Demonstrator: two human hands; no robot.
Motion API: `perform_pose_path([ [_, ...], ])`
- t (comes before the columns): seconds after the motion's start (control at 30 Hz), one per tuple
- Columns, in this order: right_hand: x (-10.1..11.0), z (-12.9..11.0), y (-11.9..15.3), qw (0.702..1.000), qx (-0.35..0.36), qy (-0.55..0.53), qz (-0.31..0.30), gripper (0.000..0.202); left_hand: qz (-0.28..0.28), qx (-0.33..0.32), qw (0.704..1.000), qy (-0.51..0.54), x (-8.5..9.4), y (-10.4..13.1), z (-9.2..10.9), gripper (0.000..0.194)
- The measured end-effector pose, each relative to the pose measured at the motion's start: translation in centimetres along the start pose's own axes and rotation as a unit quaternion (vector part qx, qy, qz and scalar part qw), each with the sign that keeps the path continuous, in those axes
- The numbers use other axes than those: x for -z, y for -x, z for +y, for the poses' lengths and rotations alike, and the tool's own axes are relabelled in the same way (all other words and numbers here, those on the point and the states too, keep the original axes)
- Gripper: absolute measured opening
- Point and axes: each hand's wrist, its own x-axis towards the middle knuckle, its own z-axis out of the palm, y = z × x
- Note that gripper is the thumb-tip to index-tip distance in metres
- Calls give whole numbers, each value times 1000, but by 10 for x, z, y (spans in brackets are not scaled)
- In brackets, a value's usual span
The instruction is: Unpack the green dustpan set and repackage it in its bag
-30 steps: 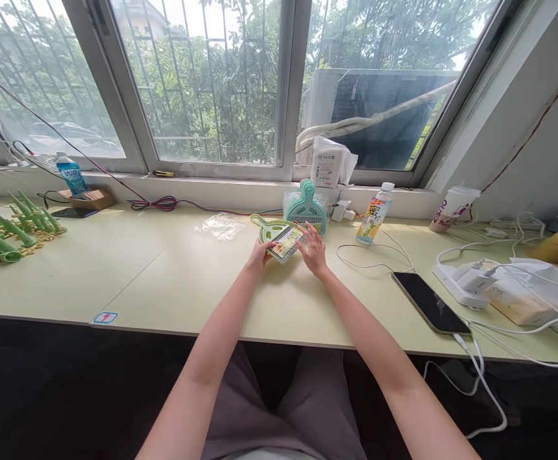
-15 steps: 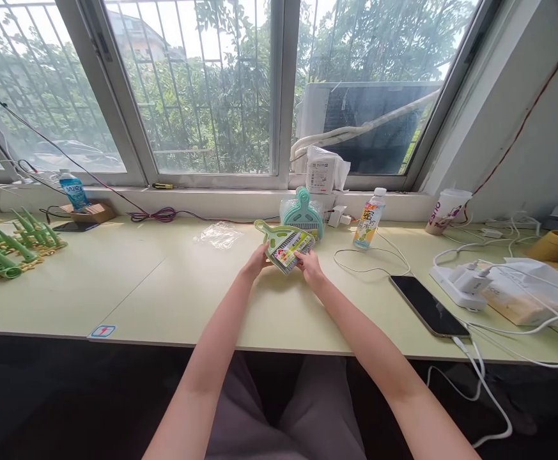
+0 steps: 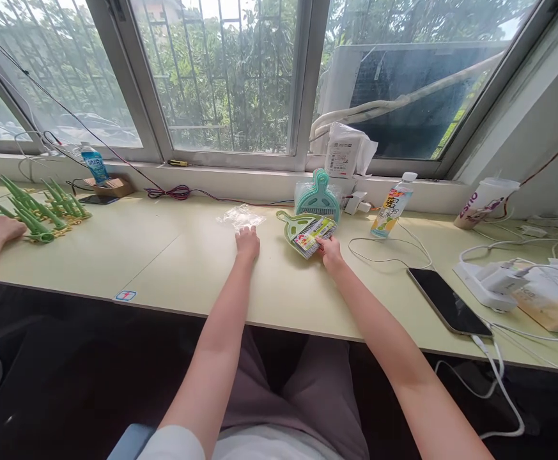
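A small green dustpan and brush set (image 3: 306, 234) with a printed label lies tilted near the table's middle. My right hand (image 3: 329, 249) grips its lower right edge, fingers closed. To its left, my left hand (image 3: 248, 243) rests at the near edge of a crumpled clear plastic wrapper (image 3: 241, 217), palm down; whether its fingers hold any of the film is too small to tell. A stack of teal dustpans (image 3: 319, 199) stands upright behind the green set, partly in clear film.
A drink bottle (image 3: 392, 207), a phone (image 3: 447, 301) on a cable, a power strip (image 3: 489, 284) and a cup (image 3: 484, 203) are on the right. Green spiky plastic parts (image 3: 43, 207) and another person's hand (image 3: 1, 227) are at far left. A tissue pack (image 3: 343, 152) stands behind.
My left hand has let go of the green set and moved left to the wrapper. My right hand still holds the set. The view has shifted, and the other person's arm reaches further in.
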Motion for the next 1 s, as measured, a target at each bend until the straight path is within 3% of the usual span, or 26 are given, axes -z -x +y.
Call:
perform_pose_path([
  [0.13,-2,0,3,1000,2,-7,-2,24,13,-14,1000,-22,5,0,8,34],
  [0.23,-2,0,5,1000,2,-6,-4,25,8,-34,999,42,6,0,6,39],
  [0.33,-2,0,4,1000,7,-2,-7,23,-23,-92,989,116,6,1,4,47],
  [0.4,-1,0,3,1000,9,-1,-8,22,-52,-104,988,102,7,1,7,40],
  [0.53,0,0,2,1000,6,3,-7,22,-35,-68,995,56,8,1,15,26],
  [0.63,-1,1,1,1000,4,11,-6,23,-6,-48,995,84,5,4,20,35],
  [0.7,-1,1,1,1000,3,14,-8,23,-25,-56,995,84,2,6,20,46],
  [0.83,-2,1,2,1000,9,19,-17,22,-76,-77,994,28,3,5,20,29],
  [1.0,-2,2,1,999,10,33,-25,24,-52,-45,998,-2,10,6,22,31],
])
